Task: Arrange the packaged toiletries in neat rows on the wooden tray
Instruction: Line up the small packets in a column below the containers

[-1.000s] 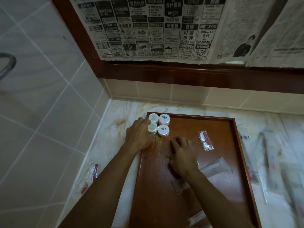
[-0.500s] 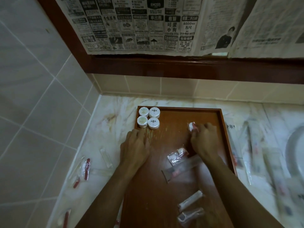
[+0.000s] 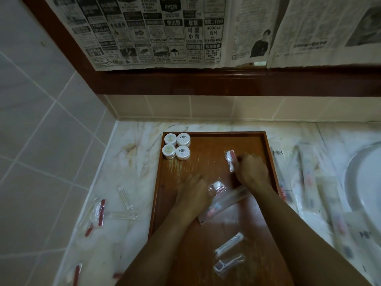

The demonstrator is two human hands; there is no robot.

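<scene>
The right hand [image 3: 252, 172] has moved away from the four round white tubs [image 3: 176, 146] to the far right rim of the brown wooden tray [image 3: 270, 159], its fingers now pinching a small red-and-white clear sachet [image 3: 230, 159]. The left hand [image 3: 192, 195] has drawn back from the tubs and rests mid-tray, fingers loosely curled, grasping nothing visible. Beside the tubs the tray floor is bare, leaving room for a next row.

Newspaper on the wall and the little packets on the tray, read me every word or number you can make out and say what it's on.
"RM299": newspaper, top advert.
"可愛小狗": same page, boxed advert.
"4000++ 万尺": advert to its right.
"車出售": advert heading to its left.
Phone numbers and other small print: too small to read.
Round tubs on the wooden tray: emblems only, wording unreadable.
Sachet beside the right hand: no legible text.
</scene>
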